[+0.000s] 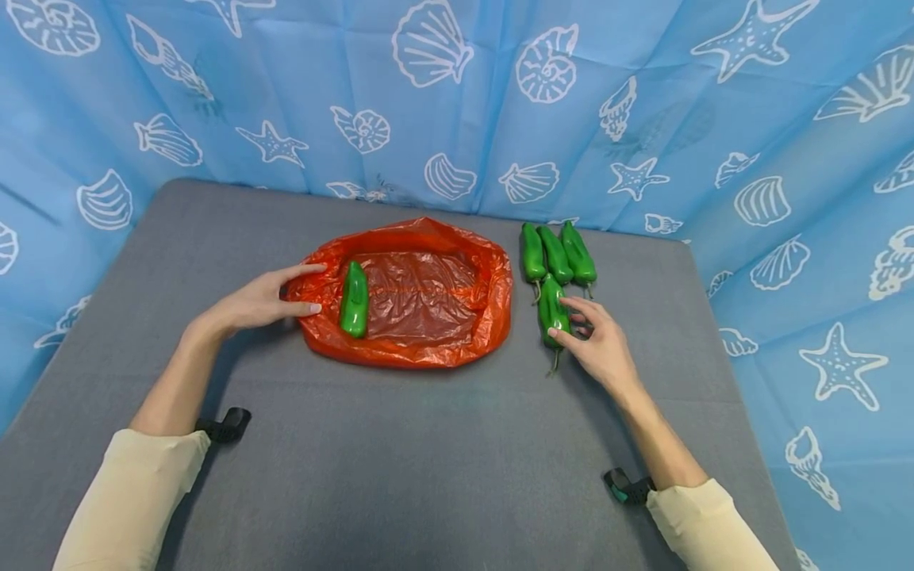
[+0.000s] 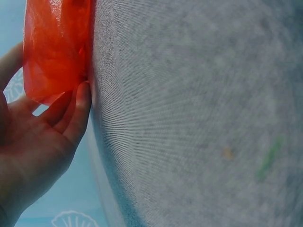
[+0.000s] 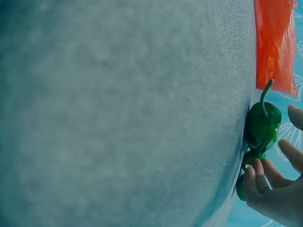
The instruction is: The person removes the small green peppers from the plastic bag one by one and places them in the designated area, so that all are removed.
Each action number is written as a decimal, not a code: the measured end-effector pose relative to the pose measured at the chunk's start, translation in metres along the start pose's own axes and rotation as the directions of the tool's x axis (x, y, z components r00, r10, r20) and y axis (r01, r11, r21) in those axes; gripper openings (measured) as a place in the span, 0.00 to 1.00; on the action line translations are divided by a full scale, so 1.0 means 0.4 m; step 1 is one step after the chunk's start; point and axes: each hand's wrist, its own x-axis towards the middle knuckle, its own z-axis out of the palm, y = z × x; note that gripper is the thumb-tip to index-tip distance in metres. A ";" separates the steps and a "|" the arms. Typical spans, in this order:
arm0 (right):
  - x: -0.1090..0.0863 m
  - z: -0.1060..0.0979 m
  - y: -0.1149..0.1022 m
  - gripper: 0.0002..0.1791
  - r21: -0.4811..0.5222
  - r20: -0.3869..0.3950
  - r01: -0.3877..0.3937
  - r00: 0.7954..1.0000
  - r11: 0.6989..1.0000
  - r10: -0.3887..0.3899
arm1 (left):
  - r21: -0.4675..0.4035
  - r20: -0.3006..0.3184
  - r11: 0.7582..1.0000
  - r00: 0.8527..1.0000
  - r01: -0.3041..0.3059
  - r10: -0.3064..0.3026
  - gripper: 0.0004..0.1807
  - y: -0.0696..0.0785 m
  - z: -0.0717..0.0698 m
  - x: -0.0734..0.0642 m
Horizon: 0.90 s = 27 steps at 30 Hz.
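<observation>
A red plastic bag (image 1: 493, 317) lies spread open on the table, its rim standing up all round. One green pepper (image 1: 354, 301) is inside, near the bag's left end. My left hand (image 1: 250, 305) holds that end, thumb and forefinger over the rim and the other fingers against the outside, as the left wrist view shows. To the right of the bag, my right hand (image 1: 596, 341) hovers with parted fingers around another green pepper (image 1: 553, 305), thumb and fingertips overlapping its sides. The stem of this pepper (image 3: 265, 120) points toward me.
Three more green peppers (image 1: 557, 252) lie side by side just behind the one at my right hand. The grey table (image 1: 428, 460) reaches back to a blue curtain (image 1: 300, 95) printed with white shells and starfish. Each wrist wears a small black camera.
</observation>
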 end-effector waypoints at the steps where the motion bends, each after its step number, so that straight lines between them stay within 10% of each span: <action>1: 0.001 0.000 -0.001 0.31 0.009 -0.015 0.013 1.000 1.000 -0.013 | 0.001 -0.001 1.000 1.000 -0.002 0.002 0.41 0.001 -0.001 0.000; 27: 0.050 0.065 -0.121 0.22 0.090 -0.130 0.171 0.979 0.981 -0.159 | 0.010 0.007 1.000 1.000 -0.002 0.002 0.43 0.006 0.003 -0.003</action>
